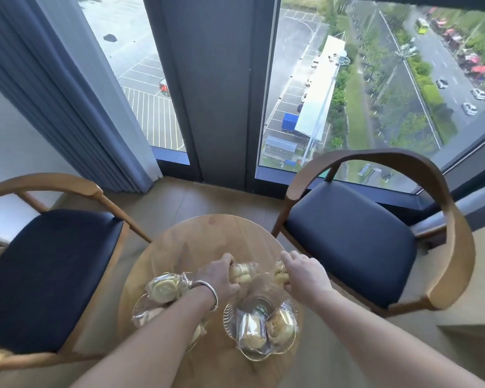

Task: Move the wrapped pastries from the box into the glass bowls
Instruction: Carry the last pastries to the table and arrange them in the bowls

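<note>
Both hands are over the round wooden table [207,233], each with fingers curled round a wrapped pastry: the left hand [221,278] grips one [245,271] beyond the bowls, the right hand [303,273] another [280,273]; the box itself I cannot make out. The right-hand glass bowl [259,326] already holds several pastries, the left-hand bowl [143,309] a few more under the forearm. To do this well — bring each pastry low over its bowl before letting go; the piles look full, so place gently rather than drop — crackly wrappers probably slide.
</note>
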### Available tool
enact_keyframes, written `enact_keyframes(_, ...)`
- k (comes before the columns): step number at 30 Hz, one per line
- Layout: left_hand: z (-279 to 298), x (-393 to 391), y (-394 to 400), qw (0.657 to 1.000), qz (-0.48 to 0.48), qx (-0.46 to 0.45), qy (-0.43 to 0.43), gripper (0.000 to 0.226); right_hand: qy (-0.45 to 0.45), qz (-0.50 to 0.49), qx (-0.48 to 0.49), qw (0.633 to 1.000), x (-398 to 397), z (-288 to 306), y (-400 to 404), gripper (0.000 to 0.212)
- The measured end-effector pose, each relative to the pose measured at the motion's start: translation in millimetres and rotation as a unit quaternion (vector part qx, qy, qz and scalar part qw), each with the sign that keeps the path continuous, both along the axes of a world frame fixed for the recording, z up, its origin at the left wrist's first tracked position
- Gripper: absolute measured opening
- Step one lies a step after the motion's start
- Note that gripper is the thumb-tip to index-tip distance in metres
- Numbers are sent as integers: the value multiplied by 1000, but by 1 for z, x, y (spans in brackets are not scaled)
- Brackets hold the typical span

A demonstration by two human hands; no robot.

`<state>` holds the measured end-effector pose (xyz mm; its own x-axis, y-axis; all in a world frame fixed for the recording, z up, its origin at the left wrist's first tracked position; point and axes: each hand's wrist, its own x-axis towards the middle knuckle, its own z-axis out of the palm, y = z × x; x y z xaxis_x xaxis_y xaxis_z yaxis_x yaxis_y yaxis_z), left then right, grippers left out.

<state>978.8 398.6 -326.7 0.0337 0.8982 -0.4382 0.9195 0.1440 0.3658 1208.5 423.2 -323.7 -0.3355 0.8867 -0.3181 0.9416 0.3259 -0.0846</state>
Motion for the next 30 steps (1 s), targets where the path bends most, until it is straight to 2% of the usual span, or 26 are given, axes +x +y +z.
enact_keyframes(6, -65, 18, 5, 998, 5, -56, -34, 37, -61, 35, -50, 996, -10, -54, 2, 53)
enact_keyframes(13, -125, 28, -1, 997, 32, -57, -44, 37, -85, 61, -74, 992, -21, -106, 6, 54)
enact_keyframes(17, -143, 31, 2, 995, 66, -32, -60, 43, -91, 83, -75, 990, -29, -124, 14, 67)
enact_keyframes(23, -153, 35, 2, 996, 61, -27, -55, 38, -101, 99, -65, 988, -35, -137, 23, 49)
enact_keyframes(30, -165, 35, -1, 998, 35, -54, -26, 47, -117, 116, -74, 984, -35, -149, 20, 70)
